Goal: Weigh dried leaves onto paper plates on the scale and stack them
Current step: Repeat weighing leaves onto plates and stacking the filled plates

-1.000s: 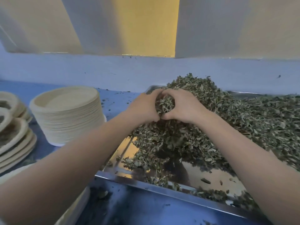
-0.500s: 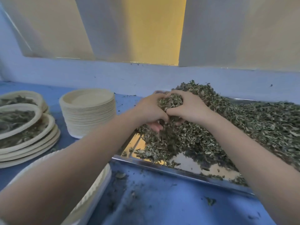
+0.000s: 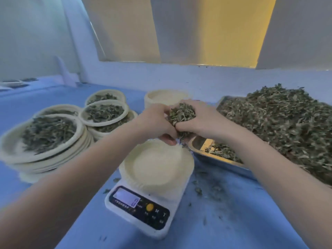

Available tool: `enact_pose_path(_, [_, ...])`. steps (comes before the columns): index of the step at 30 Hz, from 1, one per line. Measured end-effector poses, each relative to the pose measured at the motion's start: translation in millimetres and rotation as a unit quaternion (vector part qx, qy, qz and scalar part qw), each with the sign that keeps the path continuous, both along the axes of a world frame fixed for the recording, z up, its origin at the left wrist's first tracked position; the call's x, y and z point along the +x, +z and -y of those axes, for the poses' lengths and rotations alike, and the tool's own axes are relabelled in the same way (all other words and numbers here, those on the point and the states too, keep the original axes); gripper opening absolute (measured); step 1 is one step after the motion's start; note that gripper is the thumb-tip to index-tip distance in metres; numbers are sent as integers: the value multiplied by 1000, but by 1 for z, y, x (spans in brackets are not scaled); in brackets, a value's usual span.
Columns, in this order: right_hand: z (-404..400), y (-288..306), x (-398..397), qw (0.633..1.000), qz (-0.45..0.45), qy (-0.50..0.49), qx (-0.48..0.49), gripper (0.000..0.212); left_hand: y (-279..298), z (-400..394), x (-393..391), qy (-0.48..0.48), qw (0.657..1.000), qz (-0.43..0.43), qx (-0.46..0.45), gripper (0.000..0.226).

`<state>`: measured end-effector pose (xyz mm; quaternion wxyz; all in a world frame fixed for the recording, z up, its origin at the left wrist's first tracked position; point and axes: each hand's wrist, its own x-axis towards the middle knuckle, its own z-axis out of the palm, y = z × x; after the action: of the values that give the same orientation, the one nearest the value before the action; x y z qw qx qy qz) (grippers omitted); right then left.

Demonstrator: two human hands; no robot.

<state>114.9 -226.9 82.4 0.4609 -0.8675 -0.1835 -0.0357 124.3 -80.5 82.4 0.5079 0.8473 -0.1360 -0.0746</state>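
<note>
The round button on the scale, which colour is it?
Yellow-orange; the round button on the scale shows in the head view.

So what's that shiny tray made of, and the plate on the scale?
The tray looks like metal, probably steel: its bare corner is smooth and mirrors the light. The plate looks like pressed paper or pulp: matte, cream, with a crimped rim.

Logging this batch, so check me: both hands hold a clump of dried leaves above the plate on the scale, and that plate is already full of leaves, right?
Not quite. In the head view the paper plate on the scale is empty. The left hand and right hand do hold the clump of dried leaves above it.
</note>
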Motion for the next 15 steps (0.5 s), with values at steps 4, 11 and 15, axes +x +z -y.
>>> enact_pose_path(4, [-29, -15, -2, 994, -57, 70, -54, 36, -10, -47, -14, -21, 995, -42, 92, 46])
enact_pose_path(11, [-9, 1, -3, 966, -90, 62, -235, 75, -14, -78, -11, -16, 982, 49, 181, 40])
enact_pose_path(15, [-8, -8, 1, 979, -47, 47, -191, 65, -24, -72, -7, 9, 988, 80, 132, 39])
